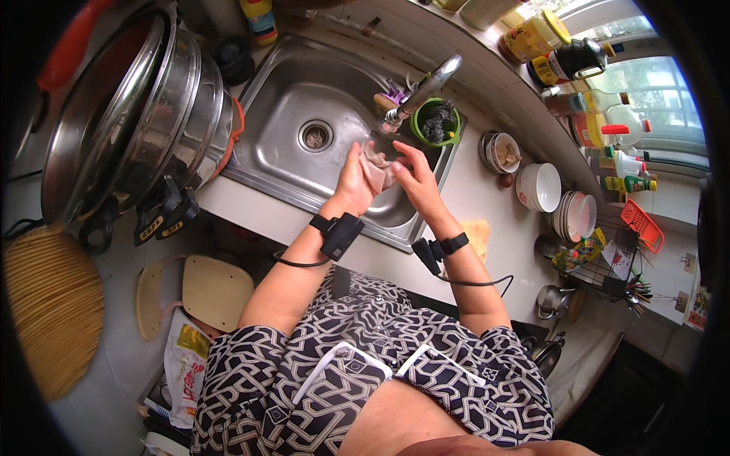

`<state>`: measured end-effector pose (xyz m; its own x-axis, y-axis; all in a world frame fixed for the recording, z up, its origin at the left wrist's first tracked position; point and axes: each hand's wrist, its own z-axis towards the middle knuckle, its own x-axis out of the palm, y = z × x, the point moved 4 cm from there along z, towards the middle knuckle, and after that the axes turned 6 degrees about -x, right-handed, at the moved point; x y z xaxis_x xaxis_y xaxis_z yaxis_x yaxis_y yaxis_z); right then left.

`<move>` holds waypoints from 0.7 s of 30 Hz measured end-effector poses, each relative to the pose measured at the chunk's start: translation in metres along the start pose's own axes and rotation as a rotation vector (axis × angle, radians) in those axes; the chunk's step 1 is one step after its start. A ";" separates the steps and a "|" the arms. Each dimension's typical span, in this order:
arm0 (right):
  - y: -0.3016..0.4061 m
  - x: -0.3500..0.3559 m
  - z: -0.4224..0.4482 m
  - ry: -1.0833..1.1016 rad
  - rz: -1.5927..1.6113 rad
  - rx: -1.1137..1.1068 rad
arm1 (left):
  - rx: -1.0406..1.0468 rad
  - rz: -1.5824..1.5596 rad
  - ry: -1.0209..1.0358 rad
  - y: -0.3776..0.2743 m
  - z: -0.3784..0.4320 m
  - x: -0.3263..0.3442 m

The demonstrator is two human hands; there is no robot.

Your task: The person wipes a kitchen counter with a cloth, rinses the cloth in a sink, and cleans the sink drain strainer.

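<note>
My left hand (355, 181) holds a crumpled, pale pinkish cloth (376, 166) above the right part of a stainless steel sink (279, 125). My right hand (418, 175) is at the cloth's right side, its fingers bent and touching or nearly touching it. Both hands are just below the spout of a chrome faucet (425, 91). Behind them, a green plastic bowl (415, 126) holds a dark scouring ball (438, 122). The drain strainer (315, 137) lies to the left of my hands.
Large metal pans (165, 114) lean left of the sink. Stacked white bowls (539, 187) and a yellow cloth (476, 236) are on the counter at right. Bottles and jars (536, 37) line the windowsill. A beige chair (217, 290) stands at lower left.
</note>
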<state>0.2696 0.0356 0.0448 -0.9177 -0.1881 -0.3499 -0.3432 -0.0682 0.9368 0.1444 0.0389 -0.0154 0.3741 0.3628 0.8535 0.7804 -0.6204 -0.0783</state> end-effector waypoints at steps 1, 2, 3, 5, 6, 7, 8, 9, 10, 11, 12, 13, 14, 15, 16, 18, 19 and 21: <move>0.008 -0.001 -0.003 0.066 -0.104 -0.039 | 0.003 0.002 0.001 -0.003 0.000 -0.003; 0.013 0.000 -0.005 0.111 -0.224 -0.145 | 0.032 0.036 -0.014 -0.007 0.000 -0.006; 0.015 0.002 -0.008 0.125 -0.300 -0.202 | 0.052 0.071 -0.027 -0.009 -0.001 -0.006; 0.019 0.008 -0.014 0.072 -0.481 -0.231 | 0.043 0.169 0.017 -0.007 -0.007 -0.004; 0.013 0.008 -0.014 0.071 -0.481 -0.231 | 0.006 0.204 0.020 -0.007 -0.008 -0.005; 0.003 0.005 -0.014 0.037 -0.364 -0.193 | -0.031 0.238 0.022 -0.006 -0.010 -0.005; -0.006 0.001 -0.013 0.003 -0.248 -0.155 | -0.032 0.239 0.022 -0.006 -0.012 -0.005; -0.006 0.000 -0.011 0.006 -0.248 -0.153 | -0.036 0.233 0.005 -0.007 -0.020 -0.002; -0.012 -0.004 -0.010 -0.060 0.051 0.003 | -0.040 0.227 -0.013 -0.007 -0.026 0.000; -0.019 -0.006 -0.010 -0.126 0.349 0.162 | -0.040 0.224 -0.015 -0.006 -0.029 0.001; -0.009 -0.008 -0.008 -0.138 0.390 0.212 | 0.005 0.256 -0.042 -0.007 -0.032 0.001; -0.008 -0.012 -0.008 -0.145 0.354 0.234 | 0.049 0.288 -0.069 -0.008 -0.034 0.001; -0.022 -0.013 -0.007 -0.159 0.417 0.266 | 0.035 0.283 -0.050 -0.008 -0.036 0.001; -0.031 -0.015 -0.006 -0.179 0.479 0.295 | 0.033 0.282 -0.047 -0.007 -0.035 0.002; -0.038 -0.019 -0.007 -0.182 0.476 0.294 | 0.015 0.340 -0.052 -0.005 -0.033 0.003; -0.041 -0.018 -0.009 -0.154 0.683 0.357 | -0.001 0.396 -0.059 -0.004 -0.033 0.005; -0.035 -0.015 -0.008 -0.151 0.684 0.360 | 0.003 0.435 -0.047 -0.004 -0.034 0.007; -0.018 -0.008 -0.008 -0.148 0.545 0.342 | 0.010 0.474 -0.039 -0.005 -0.038 0.012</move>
<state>0.2847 0.0304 0.0309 -0.9874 0.0309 0.1549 0.1566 0.3188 0.9348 0.1263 0.0197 0.0146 0.7086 0.0675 0.7024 0.5240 -0.7170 -0.4597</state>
